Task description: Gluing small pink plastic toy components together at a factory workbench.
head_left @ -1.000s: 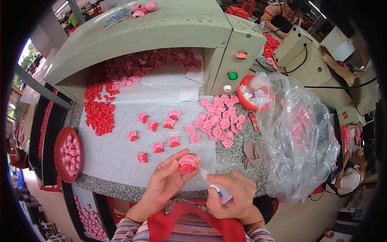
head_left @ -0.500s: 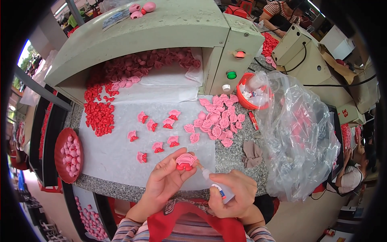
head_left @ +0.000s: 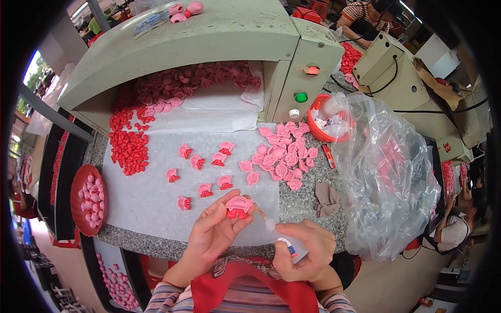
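Between the thumb and fingers of my left hand (head_left: pixel 212 229) is a small plastic part, a pink ridged shell joined to a red base (head_left: pixel 239 207). My right hand (head_left: pixel 308 251) grips a small white squeeze bottle (head_left: pixel 296 248) with a blue mark. Its thin brownish tip points at the right side of the part; whether it touches cannot be made out. Ahead of both hands, several similar pink-and-red assemblies (head_left: pixel 204 189) lie spread over a white sheet (head_left: pixel 156 208). Loose pink shells (head_left: pixel 284 156) are heaped to the right, and small red pieces (head_left: pixel 128 151) to the left.
A pale green machine housing (head_left: pixel 209 44) arches over more pink and red pieces. An orange bowl (head_left: pixel 331 136) of bottles and a large clear plastic bag (head_left: pixel 386 208) stand right. A red basket (head_left: pixel 76 208) of pink pieces sits left. Another person (head_left: pixel 360 23) works at the far right.
My right hand and the bottle have shifted slightly to the right. The left hand and its part have moved very little, tipping the pink shell up a bit.
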Action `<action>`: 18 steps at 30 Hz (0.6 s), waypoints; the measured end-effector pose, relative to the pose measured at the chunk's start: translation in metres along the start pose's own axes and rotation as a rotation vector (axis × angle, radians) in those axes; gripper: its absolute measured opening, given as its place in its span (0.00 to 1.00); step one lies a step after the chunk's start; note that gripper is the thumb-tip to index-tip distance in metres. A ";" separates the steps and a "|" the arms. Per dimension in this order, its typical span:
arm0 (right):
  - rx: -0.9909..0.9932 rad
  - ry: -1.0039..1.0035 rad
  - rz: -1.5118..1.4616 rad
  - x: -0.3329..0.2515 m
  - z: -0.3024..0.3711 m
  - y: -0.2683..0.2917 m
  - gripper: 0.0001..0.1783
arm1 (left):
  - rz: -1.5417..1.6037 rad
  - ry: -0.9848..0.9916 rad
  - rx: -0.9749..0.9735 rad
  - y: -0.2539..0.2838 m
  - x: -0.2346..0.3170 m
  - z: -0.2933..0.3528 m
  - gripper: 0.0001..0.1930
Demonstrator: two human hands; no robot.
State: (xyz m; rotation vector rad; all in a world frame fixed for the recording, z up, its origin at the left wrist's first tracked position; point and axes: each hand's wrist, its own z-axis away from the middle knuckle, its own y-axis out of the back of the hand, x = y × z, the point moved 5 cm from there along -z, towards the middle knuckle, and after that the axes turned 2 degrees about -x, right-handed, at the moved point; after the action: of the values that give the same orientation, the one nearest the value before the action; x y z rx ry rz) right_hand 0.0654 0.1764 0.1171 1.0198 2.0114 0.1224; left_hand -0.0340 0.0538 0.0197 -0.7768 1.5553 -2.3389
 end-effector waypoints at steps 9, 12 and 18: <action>0.007 0.004 0.012 -0.001 0.000 0.000 0.16 | 0.006 0.006 -0.011 -0.001 0.000 -0.001 0.22; -0.001 -0.003 0.015 -0.001 -0.001 0.000 0.16 | 0.001 0.008 -0.012 -0.002 0.001 0.000 0.22; -0.008 -0.004 0.012 -0.001 -0.001 -0.002 0.16 | -0.001 0.006 -0.001 -0.001 0.002 0.001 0.22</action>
State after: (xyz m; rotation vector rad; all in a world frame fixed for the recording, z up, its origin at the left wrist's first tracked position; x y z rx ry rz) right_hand 0.0632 0.1744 0.1177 1.0260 1.9998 0.1341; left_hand -0.0351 0.0530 0.0213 -0.7713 1.5590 -2.3433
